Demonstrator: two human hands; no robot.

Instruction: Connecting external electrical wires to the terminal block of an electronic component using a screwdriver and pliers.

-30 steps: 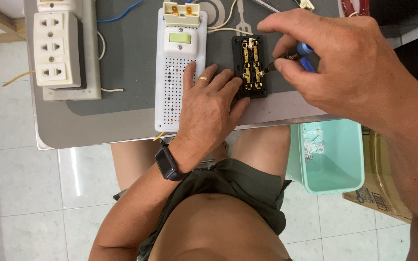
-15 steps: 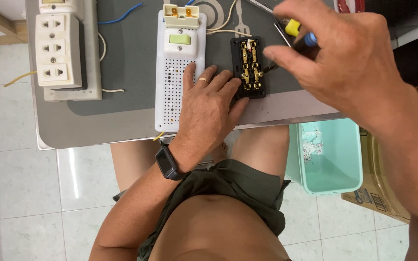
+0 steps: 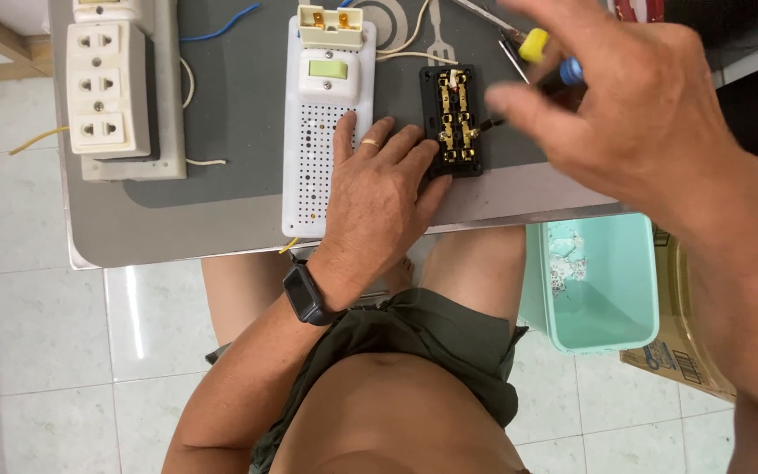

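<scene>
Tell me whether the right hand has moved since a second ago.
Yes. The right hand with its screwdriver has lifted up and rightward from the black socket insert.

Blk socket block (image 3: 453,121) w/ brass contacts, white perforated board (image 3: 311,149), yellow-blue screwdriver (image 3: 547,54).

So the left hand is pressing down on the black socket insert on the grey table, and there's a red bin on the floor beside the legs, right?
Not quite: the bin is mint green, not red, as the head view shows. The left hand does rest against the black socket insert on the grey table.
</scene>
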